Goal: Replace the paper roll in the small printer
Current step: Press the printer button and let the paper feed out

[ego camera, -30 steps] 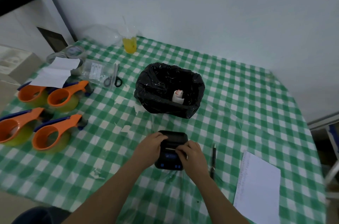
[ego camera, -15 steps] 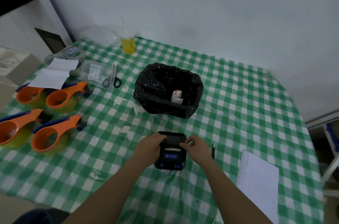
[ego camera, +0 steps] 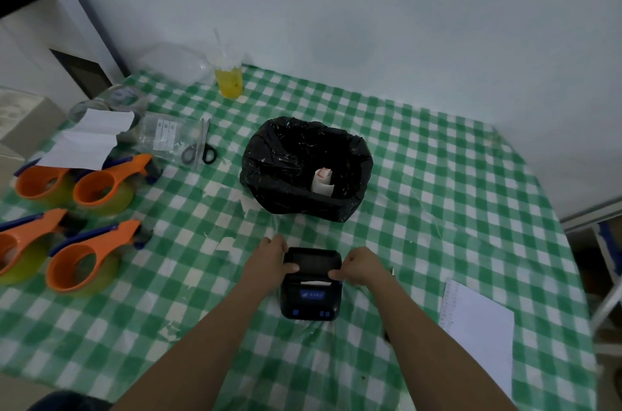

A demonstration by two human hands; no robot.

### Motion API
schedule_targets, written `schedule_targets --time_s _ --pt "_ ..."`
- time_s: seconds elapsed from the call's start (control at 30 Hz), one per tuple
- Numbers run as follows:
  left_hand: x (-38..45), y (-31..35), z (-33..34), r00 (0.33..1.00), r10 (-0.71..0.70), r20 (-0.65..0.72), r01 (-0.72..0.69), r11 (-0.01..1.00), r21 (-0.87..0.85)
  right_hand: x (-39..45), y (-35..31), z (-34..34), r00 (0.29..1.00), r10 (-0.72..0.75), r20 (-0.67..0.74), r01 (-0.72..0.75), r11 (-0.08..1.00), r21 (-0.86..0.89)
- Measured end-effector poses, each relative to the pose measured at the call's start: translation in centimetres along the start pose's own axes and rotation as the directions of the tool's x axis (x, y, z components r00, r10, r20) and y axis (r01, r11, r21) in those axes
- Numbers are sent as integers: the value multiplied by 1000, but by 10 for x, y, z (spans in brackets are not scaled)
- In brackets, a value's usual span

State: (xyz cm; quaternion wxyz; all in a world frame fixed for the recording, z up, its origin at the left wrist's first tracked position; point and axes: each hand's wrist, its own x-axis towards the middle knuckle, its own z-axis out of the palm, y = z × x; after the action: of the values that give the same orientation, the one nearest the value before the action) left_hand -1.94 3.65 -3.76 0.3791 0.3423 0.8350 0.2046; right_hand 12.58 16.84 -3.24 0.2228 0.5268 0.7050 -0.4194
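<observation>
Bin (ego camera: 306,171) perhaps crowds printer (ego camera: 311,286).

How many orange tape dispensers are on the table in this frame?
4, all at the table's left side in two rows: far-left one partly under a white paper, one beside it; in the near row, one cut off by the frame edge, one inward. None seem hidden.

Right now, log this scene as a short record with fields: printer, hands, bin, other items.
printer: small black printer on the green checked tablecloth, white paper edge showing at its slot
left hand: left hand on the printer's left top edge
right hand: right hand on the right top edge
bin: black-lined bin behind the printer, a used paper roll inside
other items: four orange tape dispensers, scissors, white sheet, yellow drink cup
</observation>
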Motion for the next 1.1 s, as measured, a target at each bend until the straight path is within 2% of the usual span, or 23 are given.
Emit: schedule_targets --time_s 0.13,0.27,0.37,0.5,0.67,0.87,1.1 --pt "-3 2 4 1000 -24 1 23 995 97 1 0 0 1000 15 25 -14 998 -53" --pt "-7 4 6 999 -38 -7 39 992 120 -6 4 2 1000 6 -19 -6 1000 12" --pt "-8 2 5 998 -66 0 66 997 26 -18 16 15 991 -19 -131 46 977 209" --pt "-19 -3 10 997 -75 -6 72 973 -219 -41 32 43 951 -19 -308 151 899 411" --pt "-48 -16 18 1000 -28 -5 25 951 -307 -62 56 62 920 -97 -380 259 878 402" --pt "-76 -28 34 998 16 58 6 933 -361 -69 76 83 929 -63 -366 239 855 460" --pt "-79 -25 45 999 45 -27 -52 942 -331 -68 78 93 934 -76 -349 239 859 452"
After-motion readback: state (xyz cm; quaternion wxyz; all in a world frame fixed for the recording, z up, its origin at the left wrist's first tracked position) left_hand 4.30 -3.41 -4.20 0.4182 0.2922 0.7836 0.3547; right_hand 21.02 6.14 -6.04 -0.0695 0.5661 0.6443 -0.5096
